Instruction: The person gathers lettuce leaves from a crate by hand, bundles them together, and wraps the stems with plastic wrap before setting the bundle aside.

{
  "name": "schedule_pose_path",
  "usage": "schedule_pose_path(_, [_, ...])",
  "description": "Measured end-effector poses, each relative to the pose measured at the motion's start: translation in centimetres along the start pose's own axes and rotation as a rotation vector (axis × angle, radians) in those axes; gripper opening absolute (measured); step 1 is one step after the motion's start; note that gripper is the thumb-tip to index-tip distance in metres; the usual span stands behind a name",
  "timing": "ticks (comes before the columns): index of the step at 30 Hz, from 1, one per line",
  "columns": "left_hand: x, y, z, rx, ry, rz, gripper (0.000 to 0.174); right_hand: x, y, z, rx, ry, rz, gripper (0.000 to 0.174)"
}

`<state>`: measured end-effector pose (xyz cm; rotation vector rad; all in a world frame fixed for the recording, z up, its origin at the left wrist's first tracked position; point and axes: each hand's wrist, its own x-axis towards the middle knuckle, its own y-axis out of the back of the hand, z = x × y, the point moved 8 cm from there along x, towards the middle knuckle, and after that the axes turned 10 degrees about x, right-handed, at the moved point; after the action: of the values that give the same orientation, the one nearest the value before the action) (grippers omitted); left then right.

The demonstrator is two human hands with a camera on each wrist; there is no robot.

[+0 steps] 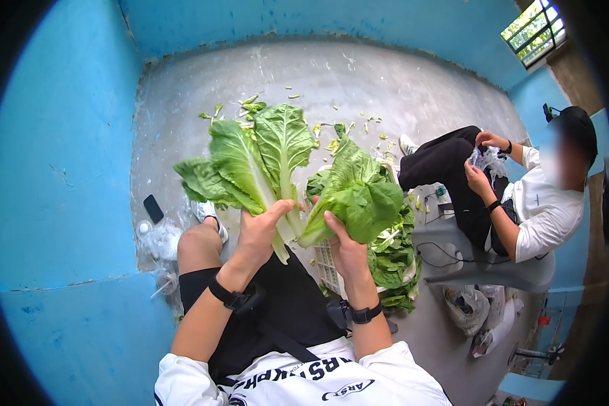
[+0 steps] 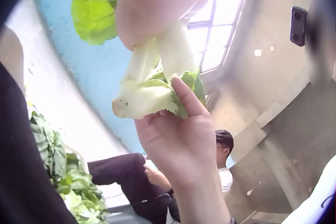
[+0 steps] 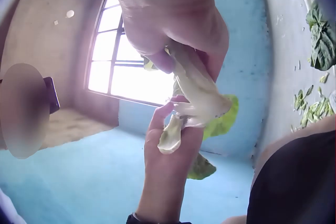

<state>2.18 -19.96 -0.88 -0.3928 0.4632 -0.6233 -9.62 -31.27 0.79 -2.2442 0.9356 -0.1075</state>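
In the head view the left hand grips several long green leaves by their pale stems, the leaves fanning up and to the left. Beside it, the right hand holds a leafy green head by its base, thumb on the near side. The stem ends meet or nearly meet between the hands. The left wrist view shows the white stems and a cut, brownish base above the right palm. A loose pale stem piece lies against the left hand in the right wrist view.
A white crate heaped with leafy greens stands right of the lap. Leaf scraps litter the floor ahead. Another person sits on a grey stool at right; a phone and plastic bags lie left.
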Motion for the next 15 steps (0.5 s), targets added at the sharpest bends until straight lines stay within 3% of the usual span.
schedule_pose_path(2, [0.2, 0.1, -0.9, -0.022, 0.059, -0.021, 0.025, 0.2, -0.2, 0.1, -0.073, 0.009, -0.065, 0.032])
schedule_pose_path(4, [0.4, -0.6, -1.0, 0.14, 0.05, -0.093, 0.027, 0.1, -0.1, 0.3, -0.147, 0.016, -0.128, 0.033])
schedule_pose_path(6, [0.9, -0.5, -1.4, 0.16, 0.009, -0.058, 0.024, -0.1, 0.5, -0.1, -0.572, 0.108, -0.112, 0.033])
schedule_pose_path(7, [1.0, -0.3, -1.3, 0.18, -0.034, -0.022, 0.022, -0.1, 0.6, 0.1, -0.572, 0.107, -0.111, 0.033])
schedule_pose_path(10, [0.9, -0.7, -1.3, 0.142, 0.012, -0.03, 0.023, 0.5, 1.4, 0.9, -0.398, 0.048, -0.062, 0.03])
schedule_pose_path(12, [1.4, -0.2, -1.6, -0.001, -0.018, 0.021, 0.026, 1.5, 2.6, 0.3, -0.013, 0.095, 0.105, 0.026])
schedule_pose_path(13, [1.4, 0.3, -1.6, -0.143, -0.047, 0.073, 0.029, 1.4, 2.5, -0.8, 0.033, 0.118, 0.153, 0.025])
schedule_pose_path(15, [0.9, -0.1, -0.9, -0.095, -0.07, 0.064, 0.031, 1.9, 2.5, -1.0, 0.017, 0.146, 0.118, 0.026])
